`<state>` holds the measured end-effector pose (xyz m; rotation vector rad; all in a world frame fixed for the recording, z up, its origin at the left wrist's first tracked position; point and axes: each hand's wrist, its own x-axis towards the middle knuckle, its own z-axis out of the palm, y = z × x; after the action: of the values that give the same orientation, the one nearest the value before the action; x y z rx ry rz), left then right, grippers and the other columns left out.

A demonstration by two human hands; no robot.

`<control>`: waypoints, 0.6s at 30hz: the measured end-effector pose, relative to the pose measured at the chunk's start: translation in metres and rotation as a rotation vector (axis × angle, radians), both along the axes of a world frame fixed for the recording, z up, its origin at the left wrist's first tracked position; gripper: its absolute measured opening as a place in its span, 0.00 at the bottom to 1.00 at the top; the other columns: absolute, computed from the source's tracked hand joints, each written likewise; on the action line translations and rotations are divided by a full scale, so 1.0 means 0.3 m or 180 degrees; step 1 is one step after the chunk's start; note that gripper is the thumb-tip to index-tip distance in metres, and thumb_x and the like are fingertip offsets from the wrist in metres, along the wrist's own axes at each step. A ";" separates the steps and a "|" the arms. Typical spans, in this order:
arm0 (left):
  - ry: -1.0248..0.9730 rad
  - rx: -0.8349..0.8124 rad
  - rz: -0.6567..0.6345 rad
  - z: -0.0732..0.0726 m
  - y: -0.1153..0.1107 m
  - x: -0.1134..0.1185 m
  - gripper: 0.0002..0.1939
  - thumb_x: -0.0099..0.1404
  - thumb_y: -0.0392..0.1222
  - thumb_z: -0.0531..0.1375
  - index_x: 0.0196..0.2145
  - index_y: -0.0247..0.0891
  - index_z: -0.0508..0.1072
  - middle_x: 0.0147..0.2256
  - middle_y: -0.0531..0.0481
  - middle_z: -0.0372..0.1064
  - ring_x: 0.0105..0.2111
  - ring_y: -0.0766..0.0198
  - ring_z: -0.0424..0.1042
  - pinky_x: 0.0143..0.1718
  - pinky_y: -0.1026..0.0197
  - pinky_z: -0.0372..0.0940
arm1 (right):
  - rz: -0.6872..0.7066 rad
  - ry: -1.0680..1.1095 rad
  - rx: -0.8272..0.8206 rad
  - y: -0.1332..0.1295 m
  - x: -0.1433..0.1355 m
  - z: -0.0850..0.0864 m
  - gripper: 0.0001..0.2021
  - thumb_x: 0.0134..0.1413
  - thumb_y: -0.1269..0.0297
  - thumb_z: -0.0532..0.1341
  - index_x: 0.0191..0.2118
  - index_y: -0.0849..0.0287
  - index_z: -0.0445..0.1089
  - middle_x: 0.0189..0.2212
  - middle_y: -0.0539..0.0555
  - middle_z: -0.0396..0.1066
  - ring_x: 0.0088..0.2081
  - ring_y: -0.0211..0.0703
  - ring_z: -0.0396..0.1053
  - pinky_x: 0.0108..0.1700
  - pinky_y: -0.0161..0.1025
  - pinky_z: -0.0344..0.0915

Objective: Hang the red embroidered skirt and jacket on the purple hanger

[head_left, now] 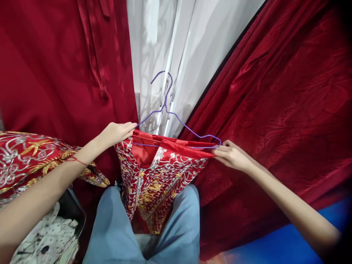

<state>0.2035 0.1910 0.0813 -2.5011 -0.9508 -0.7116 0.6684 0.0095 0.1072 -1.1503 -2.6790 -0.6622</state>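
Head view shows the left hand (117,132) pinching the left end of the top edge of a red embroidered garment (156,187), while the right hand (232,156) pinches its right end, beside the bend of a purple hanger (165,105). The garment hangs between the knees of blue trousers (110,231), with the hanger's hook pointing far and a red curtain (288,117) on the right.

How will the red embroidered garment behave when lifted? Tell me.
The red embroidered garment hangs in folds, so it's likely floppy. Its dense silver and gold embroidery may add weight. Its satiny-looking lining could slip on the purple hanger.
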 end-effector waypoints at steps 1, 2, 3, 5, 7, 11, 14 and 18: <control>0.0008 -0.0001 0.0081 0.001 -0.001 0.002 0.19 0.72 0.47 0.46 0.50 0.39 0.72 0.42 0.43 0.76 0.37 0.58 0.77 0.27 0.63 0.59 | 0.0051 0.0033 0.0071 -0.012 0.003 0.005 0.11 0.69 0.64 0.52 0.35 0.55 0.68 0.31 0.51 0.75 0.31 0.38 0.71 0.40 0.41 0.56; 0.0012 0.0000 0.0153 0.002 -0.003 0.005 0.19 0.73 0.46 0.46 0.50 0.39 0.72 0.42 0.43 0.76 0.37 0.58 0.76 0.27 0.63 0.59 | 0.0106 0.0072 0.0150 -0.023 0.005 0.012 0.10 0.68 0.65 0.52 0.36 0.54 0.69 0.33 0.52 0.76 0.34 0.39 0.72 0.41 0.41 0.57; 0.0002 -0.0003 0.0207 0.002 -0.006 0.008 0.18 0.73 0.46 0.46 0.49 0.40 0.72 0.41 0.43 0.75 0.38 0.58 0.76 0.27 0.62 0.59 | 0.0159 0.0105 0.0232 -0.032 0.006 0.021 0.09 0.68 0.65 0.53 0.37 0.54 0.69 0.34 0.52 0.76 0.36 0.39 0.73 0.41 0.41 0.57; -0.0073 -0.0055 0.0254 0.003 -0.016 0.015 0.17 0.73 0.45 0.46 0.48 0.40 0.72 0.41 0.42 0.74 0.40 0.56 0.76 0.29 0.61 0.59 | 0.0232 0.0117 0.0399 -0.042 0.007 0.042 0.08 0.67 0.65 0.54 0.37 0.54 0.69 0.36 0.53 0.76 0.38 0.40 0.73 0.42 0.41 0.58; -0.0142 -0.0110 0.0283 0.004 -0.031 0.022 0.16 0.73 0.44 0.47 0.47 0.40 0.72 0.40 0.42 0.73 0.40 0.56 0.75 0.30 0.61 0.59 | 0.0245 0.0066 0.0500 -0.039 0.006 0.068 0.09 0.67 0.65 0.54 0.36 0.54 0.69 0.34 0.53 0.76 0.35 0.40 0.72 0.42 0.41 0.59; 0.0205 0.0116 0.0504 0.010 -0.077 0.031 0.17 0.74 0.43 0.45 0.50 0.39 0.71 0.39 0.42 0.73 0.39 0.55 0.75 0.30 0.59 0.60 | 0.0051 0.0151 0.0663 0.019 -0.025 0.136 0.10 0.67 0.63 0.53 0.36 0.54 0.69 0.27 0.51 0.72 0.28 0.40 0.67 0.40 0.43 0.60; 0.0442 0.0233 0.0630 0.013 -0.114 0.035 0.17 0.74 0.40 0.45 0.51 0.36 0.69 0.39 0.42 0.73 0.38 0.55 0.75 0.29 0.60 0.60 | -0.0126 0.0394 0.0886 0.101 -0.104 0.183 0.11 0.67 0.61 0.52 0.36 0.54 0.70 0.25 0.51 0.71 0.26 0.41 0.65 0.38 0.44 0.58; 0.0458 0.0151 0.0703 0.010 -0.151 0.030 0.16 0.73 0.36 0.45 0.51 0.33 0.68 0.38 0.41 0.73 0.36 0.57 0.76 0.29 0.62 0.61 | -0.0111 0.0711 0.0968 0.208 -0.267 0.190 0.13 0.68 0.59 0.51 0.35 0.54 0.70 0.22 0.50 0.69 0.23 0.40 0.59 0.37 0.44 0.57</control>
<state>0.2124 0.1457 0.0841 -2.3236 -1.1202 -0.4726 0.5884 0.0720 0.1642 -1.1162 -2.2833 -0.8557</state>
